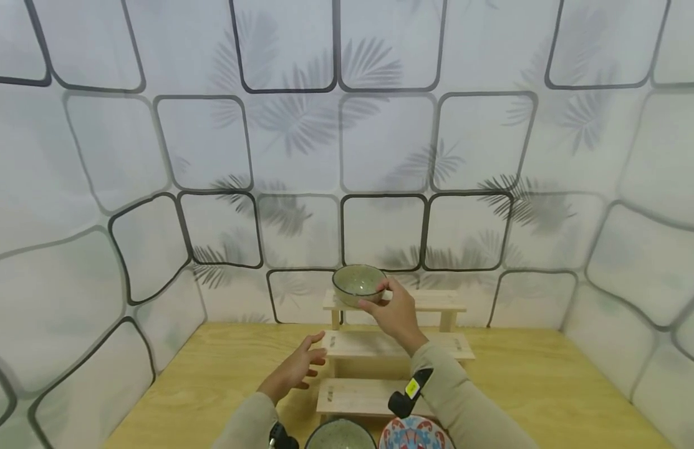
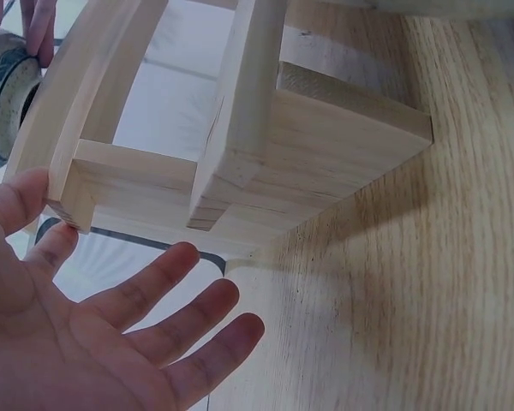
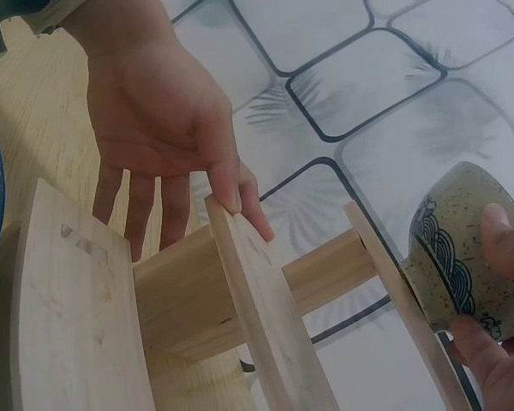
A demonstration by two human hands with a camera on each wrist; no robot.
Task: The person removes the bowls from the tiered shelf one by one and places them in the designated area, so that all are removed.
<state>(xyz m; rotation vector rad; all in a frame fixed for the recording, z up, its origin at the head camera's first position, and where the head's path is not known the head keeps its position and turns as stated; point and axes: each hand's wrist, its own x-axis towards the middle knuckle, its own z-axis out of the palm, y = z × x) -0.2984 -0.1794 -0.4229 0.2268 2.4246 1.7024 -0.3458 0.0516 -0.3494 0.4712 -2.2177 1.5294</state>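
My right hand (image 1: 396, 312) holds a speckled green bowl (image 1: 349, 288) by its right side, thumb low and fingers at the rim. Dark wave patterns band its outside in the right wrist view, where the bowl's foot (image 3: 421, 295) is right at the top board. That board (image 1: 431, 300) belongs to a pale wooden stepped stand (image 1: 369, 344) with three levels. At the left end of the middle step is my left hand (image 1: 295, 372). Its thumb and index fingertips (image 2: 56, 244) touch the board's end, while the other fingers spread out straight.
Another green bowl (image 1: 341, 434) stands before the stand at the lower frame edge. To its right lies a red and blue patterned dish (image 1: 415, 432), partly covered by my right sleeve (image 1: 464, 399). The wooden table (image 1: 549, 374) meets a patterned wall covering (image 1: 302, 237) behind the stand.
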